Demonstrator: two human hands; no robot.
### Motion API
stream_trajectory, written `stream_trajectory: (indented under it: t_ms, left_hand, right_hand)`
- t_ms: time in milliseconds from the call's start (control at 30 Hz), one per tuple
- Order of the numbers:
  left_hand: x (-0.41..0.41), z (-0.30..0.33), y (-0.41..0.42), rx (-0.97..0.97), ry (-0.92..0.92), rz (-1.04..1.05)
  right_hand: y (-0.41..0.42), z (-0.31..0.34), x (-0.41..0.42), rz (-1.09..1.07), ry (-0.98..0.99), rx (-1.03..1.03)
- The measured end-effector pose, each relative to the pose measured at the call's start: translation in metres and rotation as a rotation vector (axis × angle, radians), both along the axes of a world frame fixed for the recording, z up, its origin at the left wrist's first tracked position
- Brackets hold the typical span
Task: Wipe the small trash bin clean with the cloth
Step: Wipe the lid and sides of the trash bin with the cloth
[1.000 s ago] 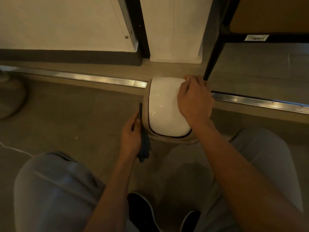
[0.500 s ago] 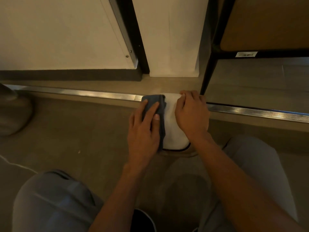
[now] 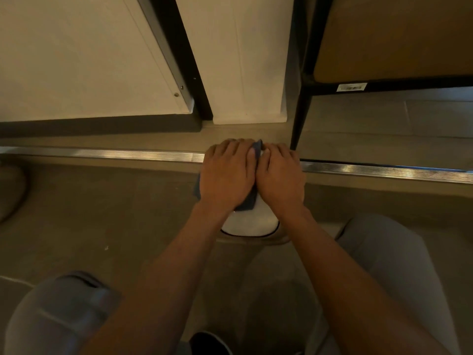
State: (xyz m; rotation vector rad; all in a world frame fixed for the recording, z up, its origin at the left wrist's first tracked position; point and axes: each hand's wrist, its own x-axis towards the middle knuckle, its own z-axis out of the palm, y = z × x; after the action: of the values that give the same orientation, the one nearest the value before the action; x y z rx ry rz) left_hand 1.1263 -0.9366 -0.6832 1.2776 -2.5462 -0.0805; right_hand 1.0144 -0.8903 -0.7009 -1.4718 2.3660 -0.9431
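Here, from the head camera, we look down on a grey-brown floor [image 3: 84, 206] crossed by a ribbed metal threshold strip [image 3: 115, 154]. Beyond it stand white panels [image 3: 76, 60] with a dark baseboard, and the black leg of a piece of furniture [image 3: 299, 116] at right. We see one small trash bin [image 3: 249, 224] standing on the floor just our side of the strip, its white lid edged in a thin dark line. One dark blue cloth [image 3: 247, 204] lies on the lid beneath our left hand [image 3: 226, 175], which presses down flat, fingers [image 3: 231, 149] extended and close together. Cloth edges peek out at the fingertips, the palm's left side and the wrist. Our right hand [image 3: 281, 176] rests directly beside it, fingers together and curved over the lid's far right side, the two hands touching. Two grey-trousered knees [image 3: 378, 254] flank the bin.
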Motion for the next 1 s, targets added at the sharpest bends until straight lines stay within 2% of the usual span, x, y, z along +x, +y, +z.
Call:
stream_trajectory:
  t_ms: [67,167,267,333,367,433,533,633,800,900,933,1000]
  left_hand:
    - [0.024,-0.011,0.012,-0.006,0.063,-0.081]
    - [0.053,-0.013,0.003,0.091,0.18,-0.104]
    - [0.039,-0.001,-0.019,0.241,0.25,0.02]
    - [0.017,0.007,-0.035,0.356,0.177,0.157]
    - [0.008,0.008,-0.039,0.356,0.109,0.198]
    - [-0.001,0.006,-0.035,0.204,-0.039,0.185]
    - [0.012,-0.004,-0.001,0.021,-0.024,-0.014]
    - [0.049,-0.015,0.019,0.044,0.06,-0.111]
    - [0.042,-0.005,-0.014,0.234,0.213,0.075]
    - [0.005,0.01,-0.04,0.372,0.106,0.243]
    - [-0.004,0.011,-0.039,0.314,0.03,0.247]
    - [-0.011,0.012,-0.022,0.137,-0.047,0.116]
  right_hand:
    - [0.002,0.0,-0.001,-0.001,-0.019,-0.025]
    - [0.006,0.001,-0.002,0.01,-0.083,-0.064]
    - [0.005,0.0,-0.003,0.026,-0.097,-0.076]
    - [0.005,0.0,-0.003,0.032,-0.087,-0.063]
    - [0.005,0.0,-0.003,0.033,-0.085,-0.051]
    - [0.005,0.001,-0.003,0.023,-0.099,-0.046]
    - [0.006,0.003,-0.002,-0.002,-0.115,-0.099]
    - [0.009,0.003,-0.004,0.021,-0.181,-0.117]
    - [0.011,0.0,-0.008,0.058,-0.213,-0.112]
    - [0.01,0.002,-0.006,0.05,-0.186,-0.11]
    - [0.01,0.002,-0.006,0.041,-0.179,-0.118]
    - [0.009,0.003,-0.006,0.033,-0.168,-0.139]
